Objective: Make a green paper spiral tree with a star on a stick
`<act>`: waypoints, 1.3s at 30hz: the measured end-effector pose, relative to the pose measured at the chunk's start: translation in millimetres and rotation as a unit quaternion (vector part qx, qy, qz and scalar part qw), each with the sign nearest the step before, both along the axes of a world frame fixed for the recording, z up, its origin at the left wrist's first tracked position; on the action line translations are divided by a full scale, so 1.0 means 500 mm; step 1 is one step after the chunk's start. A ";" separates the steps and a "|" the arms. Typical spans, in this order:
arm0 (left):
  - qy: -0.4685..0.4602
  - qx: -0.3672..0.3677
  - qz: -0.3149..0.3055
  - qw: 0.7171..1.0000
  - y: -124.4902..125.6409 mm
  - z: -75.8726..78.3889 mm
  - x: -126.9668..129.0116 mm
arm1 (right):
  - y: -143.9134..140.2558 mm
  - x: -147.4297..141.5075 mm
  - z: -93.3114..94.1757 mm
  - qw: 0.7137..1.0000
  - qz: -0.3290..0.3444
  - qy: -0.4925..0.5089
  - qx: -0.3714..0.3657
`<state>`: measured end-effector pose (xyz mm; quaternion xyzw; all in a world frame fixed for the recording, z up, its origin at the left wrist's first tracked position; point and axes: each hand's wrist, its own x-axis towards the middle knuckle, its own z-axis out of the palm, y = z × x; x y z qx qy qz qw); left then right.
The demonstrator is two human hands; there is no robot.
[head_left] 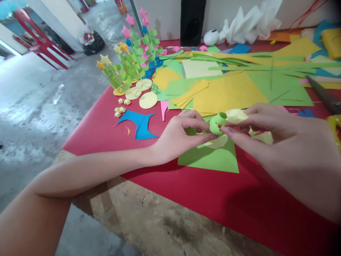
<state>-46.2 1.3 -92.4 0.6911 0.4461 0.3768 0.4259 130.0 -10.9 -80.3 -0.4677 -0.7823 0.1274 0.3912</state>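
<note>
My left hand and my right hand meet over a green paper sheet on the red table cover. Between their fingertips they pinch a curled green paper strip joined to a pale yellow paper piece. A pale yellow paper disc lies just under the fingers.
Finished green spiral paper trees with star tops stand at the back left beside yellow discs. Yellow and green sheets, green strips, a blue scrap and scissors cover the table. The table's wooden edge is near me.
</note>
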 end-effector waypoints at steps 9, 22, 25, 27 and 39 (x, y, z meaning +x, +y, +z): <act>0.005 0.004 -0.007 1.000 0.003 -0.005 -0.001 | -0.006 -0.002 0.002 0.997 -0.012 0.050 -0.061; 0.008 0.012 -0.008 1.000 0.001 -0.005 -0.003 | -0.002 -0.002 0.000 0.993 -0.016 0.066 -0.093; 0.008 0.011 -0.010 1.000 0.001 -0.005 -0.003 | 0.001 0.001 0.002 0.995 -0.008 0.053 -0.083; 0.009 0.009 -0.010 1.000 0.001 -0.005 -0.003 | 0.002 0.002 0.002 0.996 -0.001 0.049 -0.070; 0.010 0.008 -0.012 1.000 0.001 -0.003 -0.003 | 0.008 0.006 0.002 0.995 0.015 0.068 -0.071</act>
